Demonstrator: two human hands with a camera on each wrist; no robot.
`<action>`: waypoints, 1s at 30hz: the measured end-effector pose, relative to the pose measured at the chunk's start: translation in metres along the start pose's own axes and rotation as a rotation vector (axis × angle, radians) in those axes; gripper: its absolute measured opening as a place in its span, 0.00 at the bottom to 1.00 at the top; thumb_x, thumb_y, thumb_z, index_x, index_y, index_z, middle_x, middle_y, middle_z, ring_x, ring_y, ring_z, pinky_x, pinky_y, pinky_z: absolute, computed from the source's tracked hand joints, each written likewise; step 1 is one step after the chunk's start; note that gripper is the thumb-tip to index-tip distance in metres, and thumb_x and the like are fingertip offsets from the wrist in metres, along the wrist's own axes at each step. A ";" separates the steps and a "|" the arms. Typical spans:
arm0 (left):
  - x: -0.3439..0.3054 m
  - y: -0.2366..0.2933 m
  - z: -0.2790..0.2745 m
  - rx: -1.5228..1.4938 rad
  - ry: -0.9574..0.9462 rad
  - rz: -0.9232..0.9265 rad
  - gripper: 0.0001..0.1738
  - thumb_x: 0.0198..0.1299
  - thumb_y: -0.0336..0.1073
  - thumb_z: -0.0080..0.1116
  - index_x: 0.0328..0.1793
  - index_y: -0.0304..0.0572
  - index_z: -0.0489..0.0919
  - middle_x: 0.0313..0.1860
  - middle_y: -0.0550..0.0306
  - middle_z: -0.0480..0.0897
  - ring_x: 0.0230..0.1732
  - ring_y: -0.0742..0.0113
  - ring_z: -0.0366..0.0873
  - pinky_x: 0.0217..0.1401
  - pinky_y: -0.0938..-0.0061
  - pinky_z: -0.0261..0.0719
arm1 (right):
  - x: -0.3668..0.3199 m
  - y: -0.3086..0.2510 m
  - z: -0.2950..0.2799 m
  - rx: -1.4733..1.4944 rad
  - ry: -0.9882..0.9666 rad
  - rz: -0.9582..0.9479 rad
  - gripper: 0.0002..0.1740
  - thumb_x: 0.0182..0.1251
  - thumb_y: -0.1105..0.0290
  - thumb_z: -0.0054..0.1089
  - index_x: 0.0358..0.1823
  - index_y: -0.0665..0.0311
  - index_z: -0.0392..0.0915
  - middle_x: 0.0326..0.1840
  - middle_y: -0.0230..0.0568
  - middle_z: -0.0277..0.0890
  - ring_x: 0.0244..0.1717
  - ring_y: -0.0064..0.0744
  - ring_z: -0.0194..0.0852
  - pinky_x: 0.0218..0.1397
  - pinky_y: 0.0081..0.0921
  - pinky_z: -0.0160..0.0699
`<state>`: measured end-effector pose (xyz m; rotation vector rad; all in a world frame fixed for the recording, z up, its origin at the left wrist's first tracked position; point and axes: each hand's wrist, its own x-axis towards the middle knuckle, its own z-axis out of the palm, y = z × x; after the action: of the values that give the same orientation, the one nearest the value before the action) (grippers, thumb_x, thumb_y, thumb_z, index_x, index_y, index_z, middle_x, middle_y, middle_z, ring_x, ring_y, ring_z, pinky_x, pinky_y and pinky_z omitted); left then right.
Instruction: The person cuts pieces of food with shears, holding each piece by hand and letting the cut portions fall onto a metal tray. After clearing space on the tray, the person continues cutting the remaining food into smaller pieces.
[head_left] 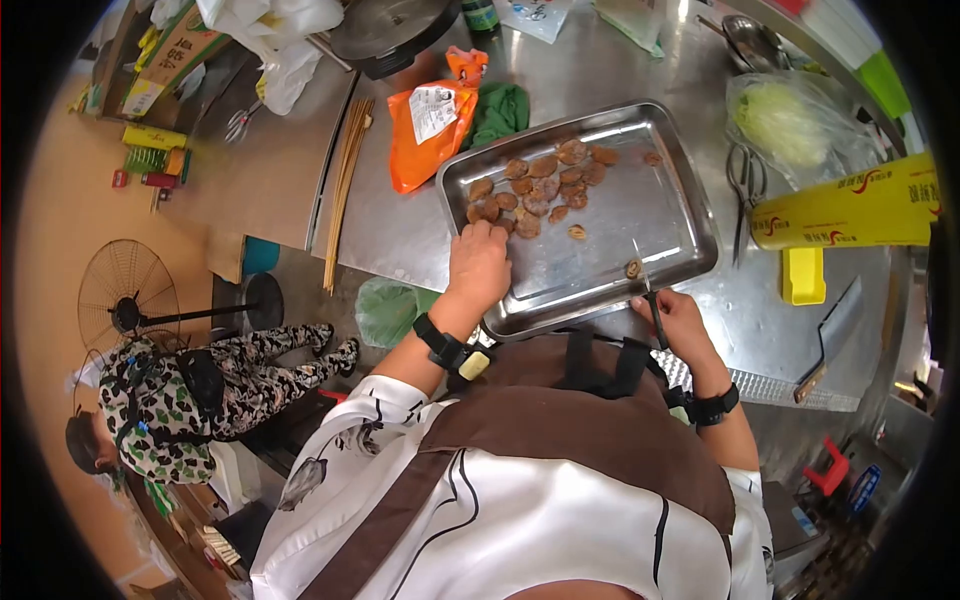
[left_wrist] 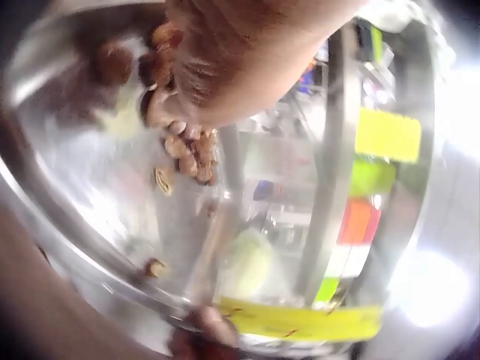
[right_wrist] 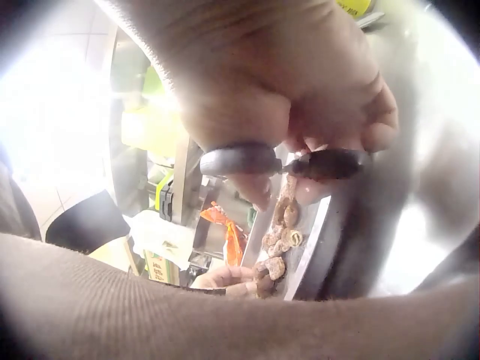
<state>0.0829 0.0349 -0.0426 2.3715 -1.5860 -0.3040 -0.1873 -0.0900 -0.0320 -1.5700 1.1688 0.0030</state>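
Right grip (head_left: 680, 325) holds scissors (head_left: 656, 318); loops (right_wrist: 330, 163) plain only from right wrist.

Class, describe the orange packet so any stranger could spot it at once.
On the metal counter, find the rectangular tray. Beside its far left corner lies the packet, between thin sticks and a green bundle. Unlike them, it is orange with a white label.
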 end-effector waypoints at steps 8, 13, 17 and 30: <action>-0.004 -0.001 0.011 -0.452 -0.123 -0.176 0.18 0.46 0.27 0.64 0.44 0.32 0.71 0.45 0.41 0.78 0.44 0.49 0.79 0.49 0.62 0.76 | -0.005 -0.010 0.006 -0.126 -0.040 -0.069 0.26 0.55 0.50 0.64 0.20 0.70 0.72 0.15 0.38 0.64 0.20 0.26 0.59 0.24 0.27 0.60; 0.007 0.014 -0.002 -1.890 -0.332 -0.490 0.17 0.59 0.26 0.52 0.53 0.24 0.68 0.54 0.40 0.74 0.56 0.54 0.75 0.59 0.68 0.74 | -0.016 -0.028 0.011 -0.169 -0.048 -0.154 0.26 0.54 0.50 0.65 0.22 0.69 0.73 0.16 0.41 0.67 0.19 0.30 0.61 0.24 0.29 0.62; 0.013 0.036 -0.004 -2.171 -0.399 -0.387 0.18 0.63 0.28 0.46 0.57 0.24 0.67 0.56 0.42 0.73 0.61 0.56 0.70 0.65 0.70 0.69 | -0.020 -0.038 0.014 -0.225 -0.025 -0.244 0.26 0.53 0.49 0.64 0.22 0.69 0.73 0.17 0.46 0.70 0.20 0.40 0.69 0.25 0.33 0.65; 0.008 0.058 -0.004 -1.923 -0.341 -0.311 0.18 0.61 0.23 0.50 0.58 0.28 0.69 0.54 0.45 0.75 0.56 0.57 0.74 0.63 0.68 0.71 | -0.019 -0.040 0.022 -0.216 0.163 -0.377 0.23 0.52 0.55 0.66 0.20 0.70 0.69 0.19 0.49 0.69 0.22 0.46 0.68 0.26 0.35 0.65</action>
<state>0.0370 0.0067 -0.0191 0.9016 -0.2905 -1.4518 -0.1584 -0.0653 0.0001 -1.9950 1.0038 -0.2591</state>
